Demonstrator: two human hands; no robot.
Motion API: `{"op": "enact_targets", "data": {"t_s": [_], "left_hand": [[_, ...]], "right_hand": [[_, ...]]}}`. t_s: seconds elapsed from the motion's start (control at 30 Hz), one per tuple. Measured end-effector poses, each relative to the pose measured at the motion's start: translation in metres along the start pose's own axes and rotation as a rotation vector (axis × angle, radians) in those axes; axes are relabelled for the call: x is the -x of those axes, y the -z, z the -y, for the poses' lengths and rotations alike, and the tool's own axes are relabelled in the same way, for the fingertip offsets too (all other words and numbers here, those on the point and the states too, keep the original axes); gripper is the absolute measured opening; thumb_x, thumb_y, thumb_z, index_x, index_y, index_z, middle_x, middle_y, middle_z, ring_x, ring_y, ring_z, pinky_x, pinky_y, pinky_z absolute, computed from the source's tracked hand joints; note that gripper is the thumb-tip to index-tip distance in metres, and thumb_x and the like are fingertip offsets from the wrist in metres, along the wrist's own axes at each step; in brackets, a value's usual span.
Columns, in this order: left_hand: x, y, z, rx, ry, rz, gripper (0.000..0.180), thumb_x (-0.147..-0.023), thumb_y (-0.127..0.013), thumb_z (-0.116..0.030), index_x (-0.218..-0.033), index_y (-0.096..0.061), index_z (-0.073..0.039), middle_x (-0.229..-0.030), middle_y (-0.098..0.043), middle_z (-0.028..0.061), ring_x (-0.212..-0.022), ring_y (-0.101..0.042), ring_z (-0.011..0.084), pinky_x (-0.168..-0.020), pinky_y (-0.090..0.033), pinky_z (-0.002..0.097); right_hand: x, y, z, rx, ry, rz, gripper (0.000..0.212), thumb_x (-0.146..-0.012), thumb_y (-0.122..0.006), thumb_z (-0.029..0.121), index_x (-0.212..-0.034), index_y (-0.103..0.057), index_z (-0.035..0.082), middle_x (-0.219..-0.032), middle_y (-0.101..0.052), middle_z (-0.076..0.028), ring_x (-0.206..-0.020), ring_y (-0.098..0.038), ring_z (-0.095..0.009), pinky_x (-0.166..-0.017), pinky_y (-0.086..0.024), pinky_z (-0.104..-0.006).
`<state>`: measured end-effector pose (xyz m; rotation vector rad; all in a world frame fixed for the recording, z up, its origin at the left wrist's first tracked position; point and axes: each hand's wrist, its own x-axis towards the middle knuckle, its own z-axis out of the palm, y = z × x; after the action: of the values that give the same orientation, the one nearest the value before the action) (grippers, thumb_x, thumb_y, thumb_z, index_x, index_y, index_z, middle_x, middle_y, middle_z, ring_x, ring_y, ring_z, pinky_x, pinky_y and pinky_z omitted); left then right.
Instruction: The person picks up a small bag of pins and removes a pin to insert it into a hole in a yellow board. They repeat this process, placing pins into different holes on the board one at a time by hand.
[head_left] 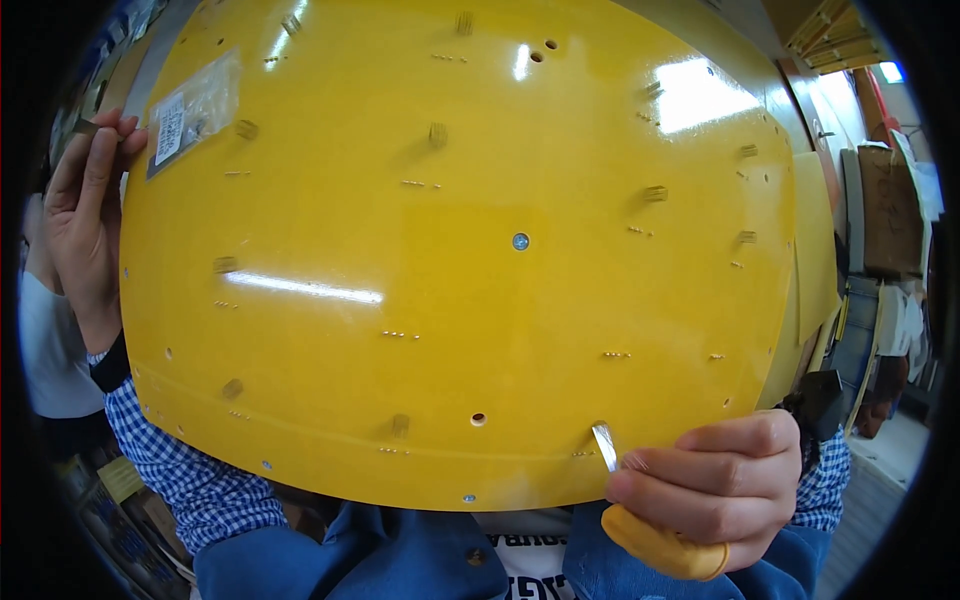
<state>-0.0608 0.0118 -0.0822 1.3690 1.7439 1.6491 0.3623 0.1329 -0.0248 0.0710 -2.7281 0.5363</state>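
A large glossy yellow board (560, 300) fills the middle, with small holes, short rows of pin-like dots and several small ridged pieces on its face. At its lower right, my right hand (715, 485) is closed around a narrow, shiny metal strip (604, 447), whose free end lies over the board near a row of dots. A yellow cover (665, 545) wraps one of its digits. My left hand (90, 200) is at the upper left edge, its fingertips pinching a thin dark strip (88, 127). Beside those fingertips, a clear plastic bag (205, 110) with a white label lies on the board.
One screw head (520, 242) sits near the board's middle, and others run along its rim. To the right stand a brown cardboard box (890, 210) and other stacked items. Yellow sheet edges (815, 250) show behind the board's right side. Its near edge reaches my lap.
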Motion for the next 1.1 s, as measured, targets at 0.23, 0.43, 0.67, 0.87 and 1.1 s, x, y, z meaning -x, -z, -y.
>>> {"op": "enact_targets", "data": {"t_s": [0.23, 0.43, 0.67, 0.87, 1.1], "left_hand": [[-0.001, -0.002, 0.002, 0.022, 0.011, 0.001, 0.030, -0.093, -0.055, -0.013, -0.120, -0.058, -0.001, -0.109, -0.065, 0.0152, -0.100, -0.065, 0.0199, -0.089, -0.051, 0.0278], [0.002, -0.001, -0.002, -0.003, 0.021, -0.025, 0.030, -0.093, -0.055, -0.012, -0.120, -0.058, -0.001, -0.109, -0.065, 0.0148, -0.100, -0.065, 0.0201, -0.089, -0.051, 0.0281], [-0.001, -0.003, 0.002, -0.001, 0.018, -0.021, 0.030, -0.093, -0.055, -0.012, -0.120, -0.058, -0.001, -0.110, -0.065, 0.0153, -0.101, -0.064, 0.0204, -0.090, -0.051, 0.0283], [0.001, -0.002, 0.002, 0.069, 0.018, 0.002, 0.029, -0.093, -0.054, -0.011, -0.120, -0.059, -0.001, -0.111, -0.065, 0.0151, -0.101, -0.064, 0.0201, -0.090, -0.051, 0.0278], [0.000, -0.002, 0.001, 0.126, 0.008, 0.034, 0.028, -0.093, -0.053, -0.009, -0.119, -0.059, -0.002, -0.112, -0.064, 0.0145, -0.101, -0.064, 0.0191, -0.090, -0.052, 0.0278]], "right_hand": [[0.002, -0.003, 0.004, 0.088, 0.065, -0.052, 0.012, -0.074, -0.065, 0.008, -0.080, -0.066, 0.018, -0.088, -0.068, 0.005, -0.071, -0.064, -0.005, -0.063, -0.040, -0.0182], [-0.001, -0.007, 0.001, 0.204, 0.160, -0.097, 0.008, -0.073, -0.069, 0.013, -0.074, -0.065, 0.020, -0.084, -0.067, 0.007, -0.070, -0.063, -0.004, -0.067, -0.041, -0.0197], [-0.005, 0.004, 0.004, 0.098, -0.027, 0.010, 0.005, -0.076, -0.068, 0.014, -0.079, -0.066, 0.017, -0.088, -0.068, 0.004, -0.071, -0.064, -0.006, -0.066, -0.043, -0.0190], [-0.005, 0.014, -0.001, -0.269, -0.144, 0.042, 0.007, -0.080, -0.066, 0.012, -0.087, -0.068, 0.011, -0.091, -0.069, -0.003, -0.074, -0.064, -0.010, -0.069, -0.044, -0.0220], [-0.001, 0.011, 0.001, -0.192, -0.112, 0.027, 0.005, -0.080, -0.066, 0.013, -0.084, -0.066, 0.013, -0.090, -0.069, 0.000, -0.072, -0.064, -0.009, -0.066, -0.043, -0.0199]]}}
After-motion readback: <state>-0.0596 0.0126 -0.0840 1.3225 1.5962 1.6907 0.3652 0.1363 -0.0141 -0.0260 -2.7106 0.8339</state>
